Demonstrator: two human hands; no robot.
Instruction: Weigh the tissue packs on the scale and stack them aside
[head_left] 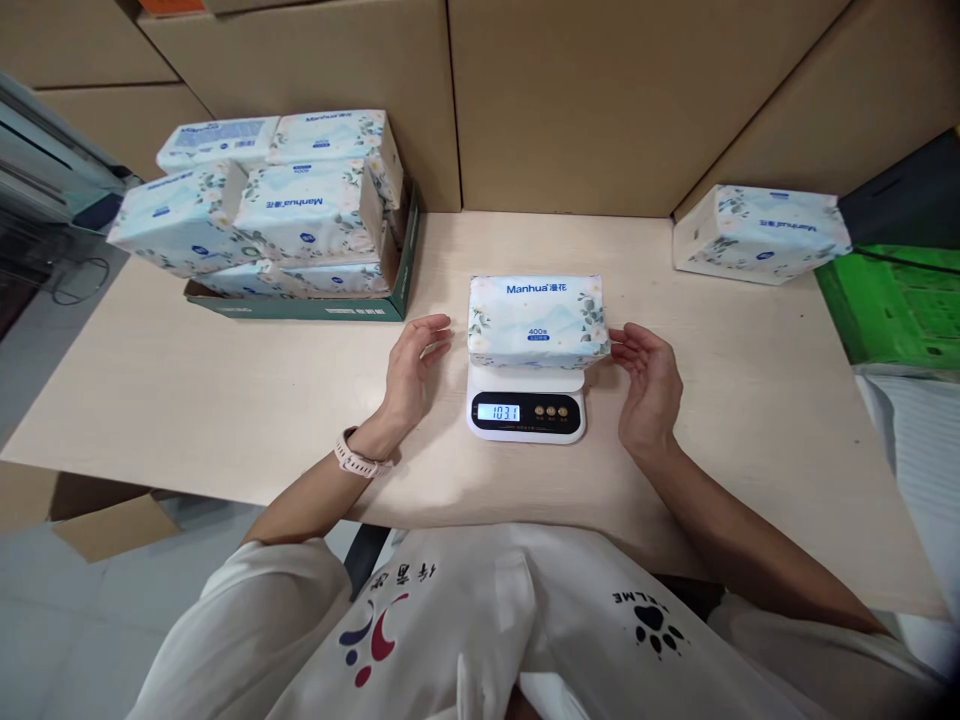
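A pack of tissues (535,318) with a floral print lies on the white kitchen scale (474,425), whose lit display appears to read 103.1. To the left of the pack, my left hand (415,368) is open, its fingers loosely bent and apart from the pack. On the other side, my right hand (649,385) is open too, fingertips close by the pack's right end; whether they touch it I cannot tell. Neither hand grips anything.
At the back left, a green tray (300,306) holds several stacked tissue packs (304,215). Another tissue pack (761,235) lies at the back right, near a green package (900,300). Large cardboard boxes (555,110) wall off the table's back. An open carton (116,525) stands on the floor, lower left.
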